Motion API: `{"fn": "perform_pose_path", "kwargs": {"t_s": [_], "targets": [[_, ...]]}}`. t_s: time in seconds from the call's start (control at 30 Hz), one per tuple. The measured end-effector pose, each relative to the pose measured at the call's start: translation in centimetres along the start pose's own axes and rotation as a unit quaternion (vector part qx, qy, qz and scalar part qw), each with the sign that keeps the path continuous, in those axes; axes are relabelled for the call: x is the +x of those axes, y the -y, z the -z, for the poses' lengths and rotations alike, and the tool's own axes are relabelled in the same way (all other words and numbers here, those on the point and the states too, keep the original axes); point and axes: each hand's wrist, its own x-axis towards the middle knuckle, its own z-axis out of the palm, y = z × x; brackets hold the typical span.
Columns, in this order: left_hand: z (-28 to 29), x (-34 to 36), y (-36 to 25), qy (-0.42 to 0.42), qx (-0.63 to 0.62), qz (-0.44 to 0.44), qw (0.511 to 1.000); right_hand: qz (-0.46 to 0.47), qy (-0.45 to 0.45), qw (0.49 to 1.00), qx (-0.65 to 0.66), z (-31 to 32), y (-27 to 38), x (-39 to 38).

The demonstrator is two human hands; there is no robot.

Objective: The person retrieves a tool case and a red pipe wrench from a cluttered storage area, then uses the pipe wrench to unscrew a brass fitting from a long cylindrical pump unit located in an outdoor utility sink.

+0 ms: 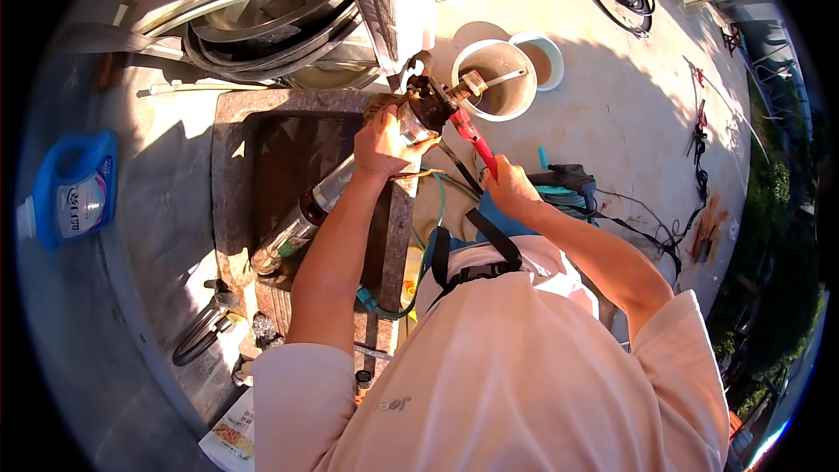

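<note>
A long metal cylinder, which looks like a submersible pump [329, 183], lies tilted across a stone trough [225, 175], its lower end inside. My left hand [382, 145] is wrapped round its upper part, near the dark top end. A brass fitting [473, 85] sticks out from that end, over a bucket. In my right hand [514, 188] is the red handle of a pipe wrench [473, 135]. The wrench's dark jaws lie against the pump's top end by the fitting; their exact grip is too small to tell. A dark cable [461, 164] runs down beside the trough.
A whitish bucket [509, 115] with a light-handled tool in it stands ahead, beside a second bucket [557, 79]. A blue jug [79, 188] is at the left. Teal hose [559, 201] lies right of my right hand. Black hose [645, 9] is coiled at the far right.
</note>
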Motion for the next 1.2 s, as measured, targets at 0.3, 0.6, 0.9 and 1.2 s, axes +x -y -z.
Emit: {"fn": "perform_pose_path", "kwargs": {"t_s": [0.3, 0.6, 0.9, 1.2], "targets": [[-2.7, 0.8, -1.5, -0.12, 0.079, 0.116, 0.983, 0.027, -0.021, 0.999, 0.004, -0.1, 0.0, 0.4], [1.0, 0.7, -1.3, 0.077, 0.007, 0.018, 0.997, 0.001, -0.011, 1.0, 0.004, -0.3, -0.3, 0.1], [1.1, 1.9, -1.3, 0.087, -0.056, 0.039, 0.994, 0.0, 0.013, 1.0, -0.017, 0.6, 0.0, 0.5], [1.2, 2.4, -1.7, 0.119, -0.052, 0.055, 0.99, -0.037, 0.052, 0.998, 0.016, -0.3, -0.4, 0.2]]}}
